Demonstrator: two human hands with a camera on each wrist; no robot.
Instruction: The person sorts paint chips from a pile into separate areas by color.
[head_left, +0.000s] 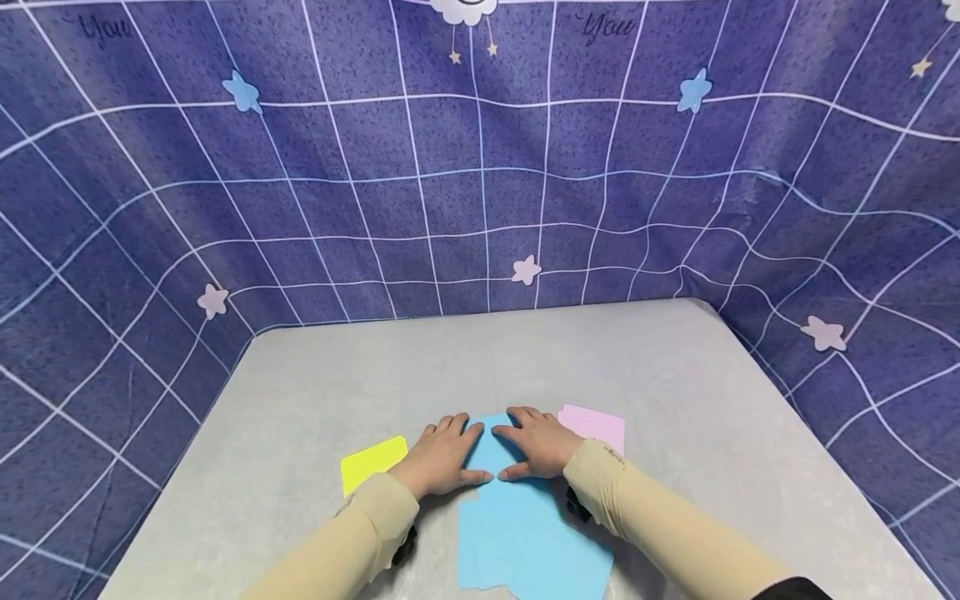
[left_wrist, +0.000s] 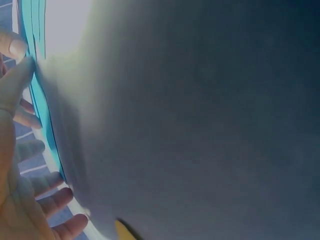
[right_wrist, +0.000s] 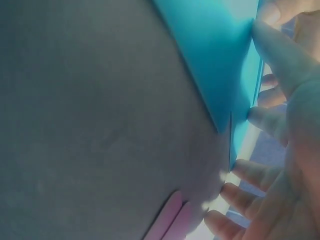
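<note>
Both hands rest over flat light-blue sheets, which look like paper or thin card. Between the hands lies an upper blue piece [head_left: 491, 454]; a larger blue piece [head_left: 528, 537] with an uneven near edge extends toward me. My left hand [head_left: 442, 457] touches the upper piece's left side, fingers spread and thumb pointing inward. Mirroring it on the right side, my right hand [head_left: 543, 443] has its thumb and fingers on the blue. Thumb tips nearly meet where the pieces overlap. In the right wrist view, the blue sheet [right_wrist: 210, 55] shows a pointed corner near the fingertips [right_wrist: 242, 167].
A yellow piece [head_left: 371, 465] lies left of my left hand, and pink pieces [head_left: 600, 427] lie behind my right wrist. The grey tabletop [head_left: 360, 367] is bordered at the back and sides by a blue grid-patterned curtain [head_left: 480, 200] with stars.
</note>
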